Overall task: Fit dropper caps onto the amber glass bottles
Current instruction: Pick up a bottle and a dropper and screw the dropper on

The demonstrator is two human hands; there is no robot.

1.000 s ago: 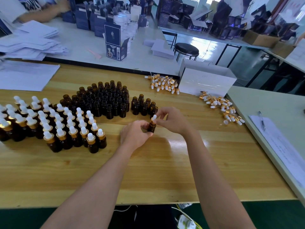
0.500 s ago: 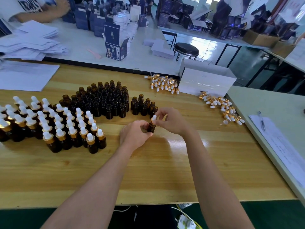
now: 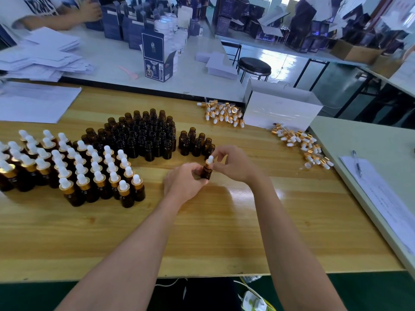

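Head view looks down on a pale wooden bench. Left hand has its grip closed around the body of a small amber glass bottle, held upright just above the bench. Right hand pinches a white-bulbed dropper cap with a gold collar, seated on that bottle's neck. To the left stands a block of capped amber bottles, too many to count exactly; behind it a cluster of open uncapped amber bottles, with six more standing apart. Two loose heaps of dropper caps lie near a white cardboard box: one left of it, one in front. No lettering on the bottles is legible.
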